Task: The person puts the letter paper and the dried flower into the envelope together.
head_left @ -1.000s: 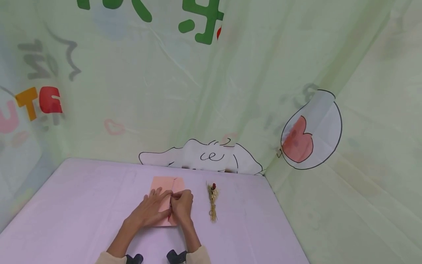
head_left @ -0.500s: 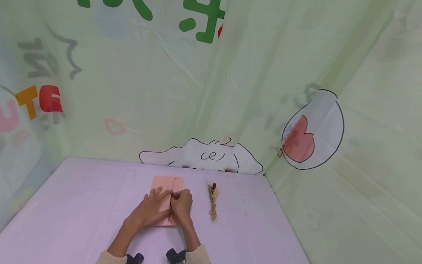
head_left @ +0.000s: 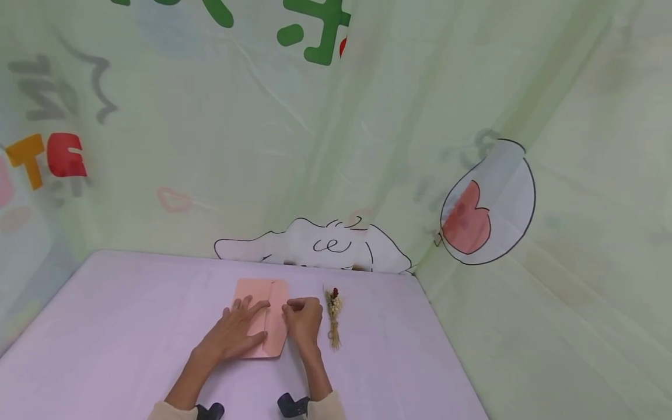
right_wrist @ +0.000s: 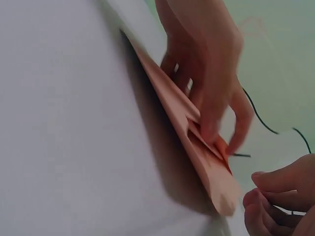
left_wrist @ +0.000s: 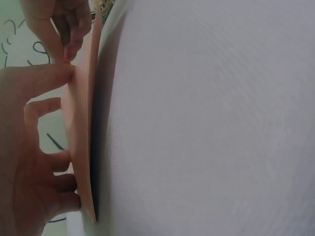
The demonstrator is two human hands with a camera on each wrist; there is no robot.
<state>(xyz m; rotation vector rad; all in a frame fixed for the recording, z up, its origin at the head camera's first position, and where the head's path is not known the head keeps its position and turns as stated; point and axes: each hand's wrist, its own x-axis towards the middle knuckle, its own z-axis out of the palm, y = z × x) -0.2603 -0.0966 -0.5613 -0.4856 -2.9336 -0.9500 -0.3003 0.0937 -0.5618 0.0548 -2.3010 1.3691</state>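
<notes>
A pink paper envelope (head_left: 276, 318) lies on the table in the head view, its long flap seam running lengthwise. Over its left part my left hand (head_left: 231, 332) rests with fingers spread, thumb and index finger by the seam. In the right wrist view a gap shows under the envelope's flap (right_wrist: 206, 150), near the left fingertips. My right hand (head_left: 305, 321) is at the envelope's right edge, fingers curled and thumb close to the index finger. Nothing is visible between those fingertips in the right wrist view, where the right hand (right_wrist: 283, 196) is apart from the paper.
To the right of the right hand lies a small dried-flower bunch (head_left: 334, 318) with a red bloom. The table (head_left: 394, 350) has a pale lilac cover. Printed cloth curtains (head_left: 210, 146) stand along its back and sides.
My right hand has moved right, from the seam to the envelope's right edge. The red strip seen earlier by the seam is out of sight. The left hand stays on the envelope.
</notes>
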